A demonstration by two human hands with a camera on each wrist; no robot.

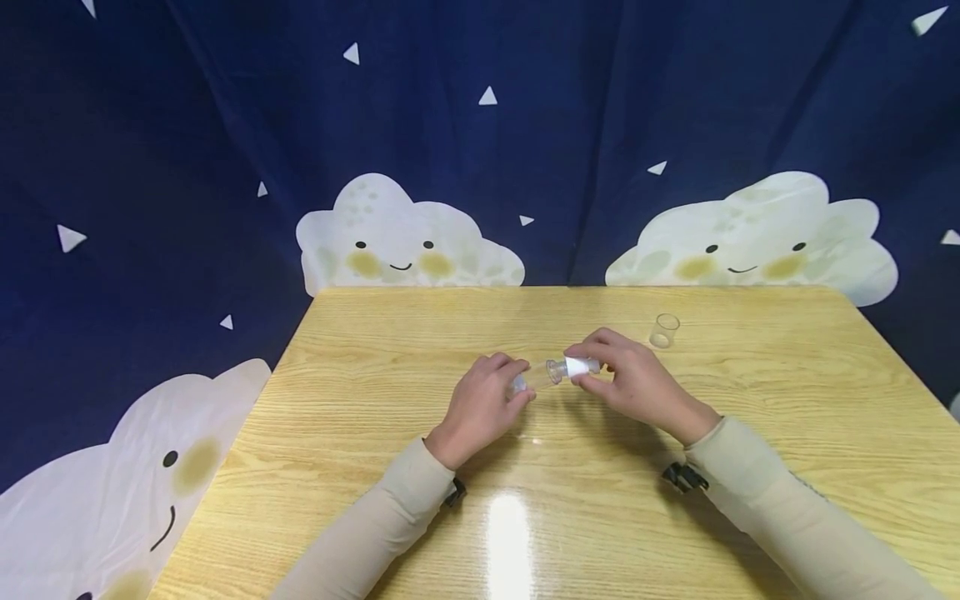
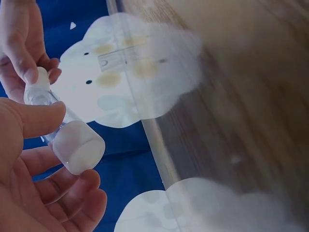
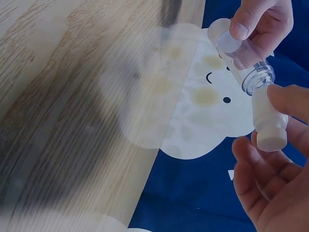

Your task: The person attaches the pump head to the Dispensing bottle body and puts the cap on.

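Observation:
My left hand (image 1: 483,402) grips a small clear bottle (image 3: 236,60) around its whitish base end (image 2: 78,147), thumb on one side and fingers on the other. The bottle lies roughly level above the table. From the right, my right hand (image 1: 641,382) pinches a white pump top (image 1: 577,367) with thumb and fingers. It meets the bottle's clear collar (image 3: 259,77); whether it is screwed on I cannot tell. In the right wrist view the pump's narrower white end points away from the bottle. Beyond my right hand, a clear cylindrical cap (image 1: 664,331) stands on the table.
The wooden table (image 1: 360,400) fills the area under both arms, with a bright reflection near its front. A dark blue curtain (image 1: 450,125) with white clouds hangs at the back and left edges.

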